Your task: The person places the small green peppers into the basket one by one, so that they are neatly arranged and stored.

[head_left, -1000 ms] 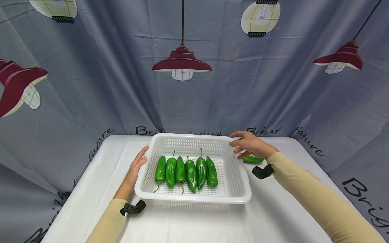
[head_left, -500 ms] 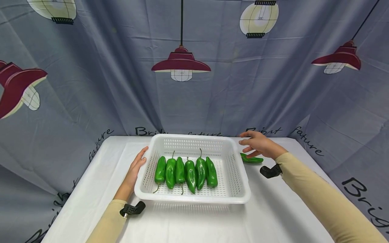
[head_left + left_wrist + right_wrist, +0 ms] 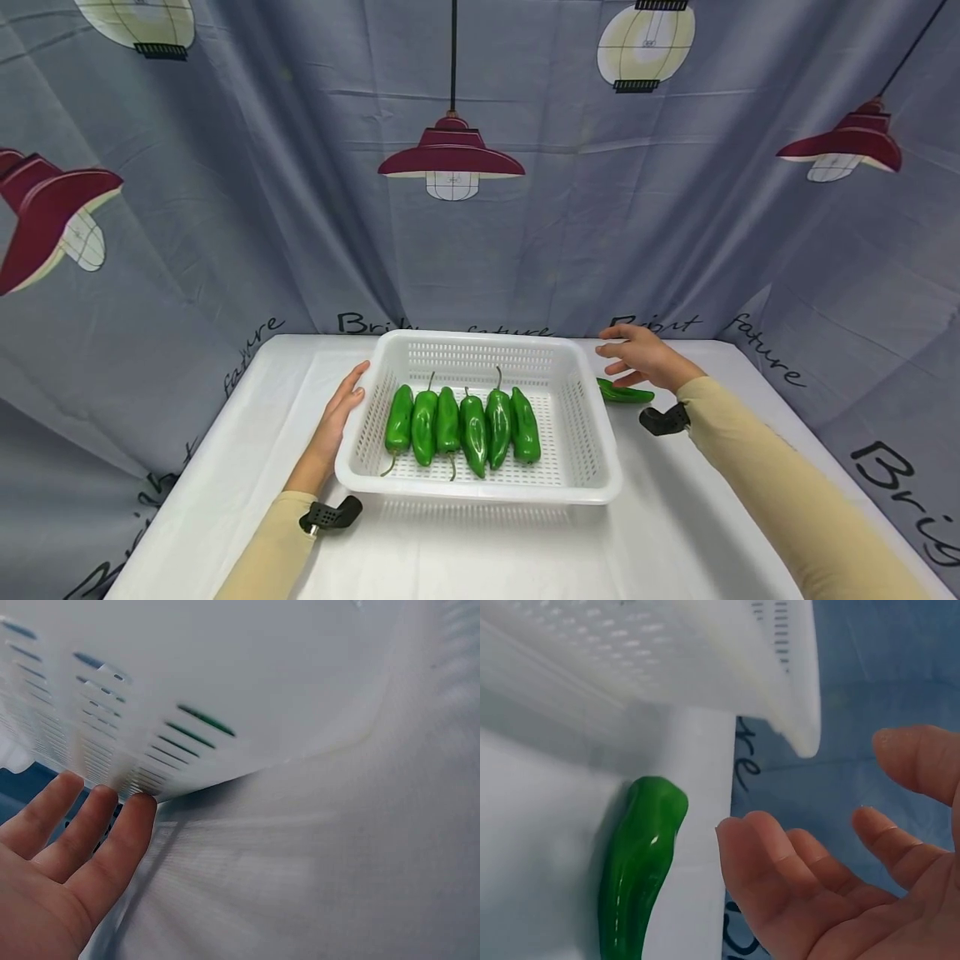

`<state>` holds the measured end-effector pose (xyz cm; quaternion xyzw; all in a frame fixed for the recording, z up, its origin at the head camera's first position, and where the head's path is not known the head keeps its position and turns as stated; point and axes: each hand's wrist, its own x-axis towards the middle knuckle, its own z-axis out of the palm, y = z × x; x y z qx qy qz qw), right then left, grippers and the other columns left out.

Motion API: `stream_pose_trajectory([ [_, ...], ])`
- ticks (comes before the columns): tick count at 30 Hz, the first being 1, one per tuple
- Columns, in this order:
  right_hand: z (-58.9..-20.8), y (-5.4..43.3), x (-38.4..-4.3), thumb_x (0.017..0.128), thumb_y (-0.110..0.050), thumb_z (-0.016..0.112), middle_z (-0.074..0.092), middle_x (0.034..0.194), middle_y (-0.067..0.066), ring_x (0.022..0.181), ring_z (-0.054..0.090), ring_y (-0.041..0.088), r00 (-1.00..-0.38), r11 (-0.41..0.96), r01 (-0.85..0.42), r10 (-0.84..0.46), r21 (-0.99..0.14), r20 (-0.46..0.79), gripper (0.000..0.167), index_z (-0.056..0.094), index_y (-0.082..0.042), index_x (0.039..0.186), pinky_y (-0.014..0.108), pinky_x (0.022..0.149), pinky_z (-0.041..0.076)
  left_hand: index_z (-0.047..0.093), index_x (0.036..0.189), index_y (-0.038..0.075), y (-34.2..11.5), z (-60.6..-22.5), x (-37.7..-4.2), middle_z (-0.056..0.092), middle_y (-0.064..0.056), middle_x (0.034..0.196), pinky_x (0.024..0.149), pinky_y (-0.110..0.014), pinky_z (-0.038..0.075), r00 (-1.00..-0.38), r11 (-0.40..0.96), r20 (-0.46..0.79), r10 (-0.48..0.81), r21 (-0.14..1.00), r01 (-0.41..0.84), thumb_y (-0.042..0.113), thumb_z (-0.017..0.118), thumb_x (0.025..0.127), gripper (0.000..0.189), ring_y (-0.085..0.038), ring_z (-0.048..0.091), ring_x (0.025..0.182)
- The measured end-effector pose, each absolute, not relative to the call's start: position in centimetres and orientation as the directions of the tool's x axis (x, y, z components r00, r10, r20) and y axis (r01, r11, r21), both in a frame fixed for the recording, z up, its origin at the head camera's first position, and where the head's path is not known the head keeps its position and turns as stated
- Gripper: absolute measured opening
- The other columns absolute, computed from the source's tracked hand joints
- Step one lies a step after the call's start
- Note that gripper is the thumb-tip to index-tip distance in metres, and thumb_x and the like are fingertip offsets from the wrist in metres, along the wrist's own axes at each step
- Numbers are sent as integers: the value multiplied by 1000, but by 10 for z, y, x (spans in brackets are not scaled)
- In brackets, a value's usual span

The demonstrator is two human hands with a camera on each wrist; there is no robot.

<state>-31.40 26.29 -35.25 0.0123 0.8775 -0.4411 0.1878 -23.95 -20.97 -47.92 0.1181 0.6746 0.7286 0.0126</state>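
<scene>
A white perforated plastic basket (image 3: 480,489) stands mid-table with several green chili peppers (image 3: 474,435) lying side by side inside it. My left hand (image 3: 330,425) rests along the basket's left side, fingers extended; in the left wrist view its fingertips (image 3: 139,806) are right at the slotted wall. To the right of the basket, one more green pepper (image 3: 639,870) lies on the table. My right hand (image 3: 641,357) hovers above that pepper, partly covering it in the head view. Its fingers are loosely bent and hold nothing.
White cloth covers the table (image 3: 465,550). A grey-blue curtain (image 3: 465,258) printed with lamps and lettering hangs behind and on both sides. In the right wrist view, the basket's corner rim (image 3: 806,742) juts out near the right hand.
My right hand has moved right, from over the basket's right rim to above the loose pepper, with little motion in the last half second. The left hand and basket have stayed put.
</scene>
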Motion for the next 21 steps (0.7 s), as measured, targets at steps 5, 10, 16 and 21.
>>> stream_pose_trajectory([
  [5, -361, 267, -319, 104, -27, 56, 39, 156, 28, 107, 67, 32, -938, 609, 188, -120, -770, -324, 67, 27, -2, 159, 41, 87, 61, 14, 163, 11, -209, -479, -240, 15, -14, 169, 103, -10, 41, -972, -88, 154, 178, 986, 140, 27, 31, 110, 58, 13, 47, 125],
  [10, -369, 269, -326, 103, -29, 58, 40, 155, 27, 110, 66, 33, -942, 618, 193, -101, -762, -320, 67, 29, -3, 158, 41, 88, 61, 15, 163, 11, -210, -480, -241, 16, -14, 169, 103, -10, 41, -974, -86, 152, 171, 987, 139, 28, 31, 110, 58, 12, 47, 125],
  [16, -382, 271, -331, 102, -25, 61, 43, 152, 28, 120, 60, 41, -945, 627, 187, -96, -756, -313, 66, 30, -4, 157, 46, 95, 57, 14, 163, 10, -210, -480, -241, 13, -18, 170, 103, -9, 40, -972, -88, 161, 171, 985, 148, 27, 31, 110, 58, 14, 46, 126],
  [21, -394, 271, -333, 101, -23, 63, 44, 152, 31, 121, 59, 41, -953, 653, 144, -112, -744, -282, 67, 31, -4, 157, 48, 97, 55, 13, 163, 10, -209, -479, -240, 13, -19, 171, 103, -8, 40, -973, -80, 162, 166, 985, 150, 26, 31, 110, 58, 15, 45, 125],
])
